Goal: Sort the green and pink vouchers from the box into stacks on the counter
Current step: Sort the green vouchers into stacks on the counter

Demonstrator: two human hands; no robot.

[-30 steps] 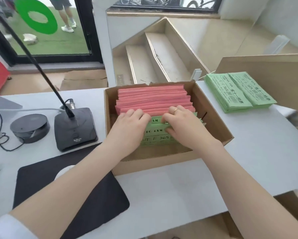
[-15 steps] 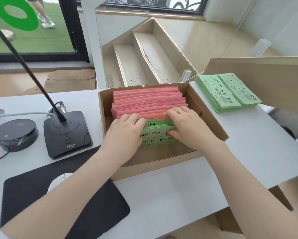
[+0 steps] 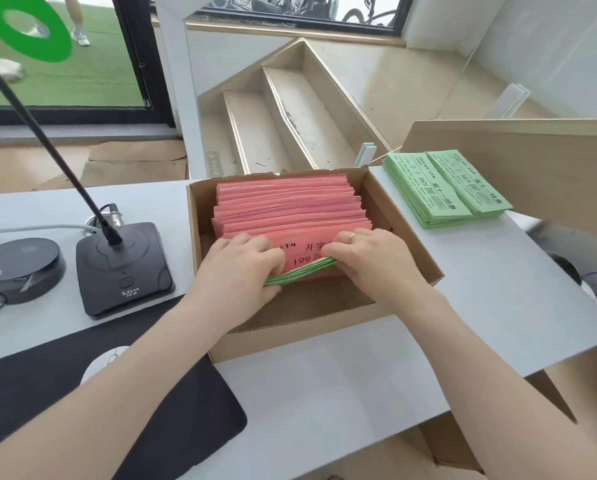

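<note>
The cardboard box (image 3: 387, 216) stood open on the white counter (image 3: 324, 382), and every place here is given from that box. Inside it, a thick row of pink vouchers (image 3: 286, 206) filled the far part, standing on edge and leaning back toward the far wall. At the near end of that row a small bundle of green vouchers (image 3: 300, 271) sat tilted, its edges showing below a pink face printed with "199". The left hand (image 3: 238, 271) gripped the bundle's left end, fingers curled over the top and thumb beneath. The right hand (image 3: 369, 261), a ring on one finger, pinched the bundle's right end with fingers curled over it. Between the bundle and the box's near wall the cardboard floor lay bare.

To the right of the box, near its far corner, two side-by-side stacks of green vouchers (image 3: 446, 188) rested on the counter, close to a tan board behind them. Nearer than those stacks, the counter right of the box was bare out to its edge. To the left of the box stood a black microphone base (image 3: 124, 268), and beyond it a round black puck (image 3: 20, 268). A black mouse pad (image 3: 124, 410) with a white mouse (image 3: 103, 362) lay at the box's near left
</note>
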